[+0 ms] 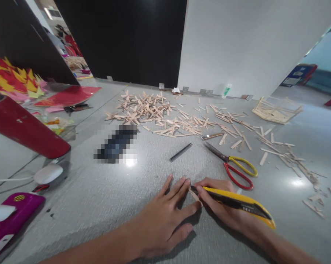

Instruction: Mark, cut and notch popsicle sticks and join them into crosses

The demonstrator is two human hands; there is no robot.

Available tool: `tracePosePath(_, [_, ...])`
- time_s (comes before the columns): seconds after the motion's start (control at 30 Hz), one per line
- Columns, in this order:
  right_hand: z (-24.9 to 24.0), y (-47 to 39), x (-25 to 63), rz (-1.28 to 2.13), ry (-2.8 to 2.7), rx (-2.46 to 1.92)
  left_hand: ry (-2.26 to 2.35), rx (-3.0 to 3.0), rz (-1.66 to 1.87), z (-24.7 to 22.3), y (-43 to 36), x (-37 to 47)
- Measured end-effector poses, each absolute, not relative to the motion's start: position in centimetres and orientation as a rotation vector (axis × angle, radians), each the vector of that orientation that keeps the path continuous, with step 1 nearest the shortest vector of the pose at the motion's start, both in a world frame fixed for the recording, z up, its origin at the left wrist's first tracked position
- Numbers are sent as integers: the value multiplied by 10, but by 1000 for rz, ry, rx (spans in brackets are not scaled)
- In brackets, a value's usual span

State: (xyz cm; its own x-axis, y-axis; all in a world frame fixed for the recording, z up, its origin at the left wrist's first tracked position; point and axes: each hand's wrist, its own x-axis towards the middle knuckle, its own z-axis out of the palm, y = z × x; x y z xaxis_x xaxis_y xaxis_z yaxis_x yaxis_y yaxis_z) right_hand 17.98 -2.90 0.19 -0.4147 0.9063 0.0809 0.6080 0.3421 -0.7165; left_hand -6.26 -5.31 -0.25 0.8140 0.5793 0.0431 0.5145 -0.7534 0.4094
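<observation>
My right hand (219, 200) is closed around a yellow and black utility knife (243, 206), its tip end at a short flat wooden stick (195, 197). Fingers of my left hand (165, 214) press that stick against the grey textured surface (99, 198), index finger at its near end and other fingertips by its far end. The blade's contact with the wood is hard to make out. Beyond my hands lie a dark pen (181, 151), a metal blade-like tool (212, 136) and scissors (225, 158) with one yellow and one red handle.
A pile of wooden sticks (143, 108) spreads across the back, with scraps trailing right. A stick-built frame (275, 113) stands at far right. Left are a pixelated dark object (117, 143), red cylinder (30, 126), white mouse-shaped device (48, 173) and purple power strip (22, 216). Panels (132, 44) stand behind.
</observation>
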Motion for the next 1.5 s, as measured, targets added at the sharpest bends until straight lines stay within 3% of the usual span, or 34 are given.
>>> tracePosePath(0.93, [2,-24,185,870,-2370,-1161,943,2647,261,-4,-61,-50])
tracePosePath(1.5, [13,-25,175,889,-2171,-1288,887,2663,299,-10,-60,-53])
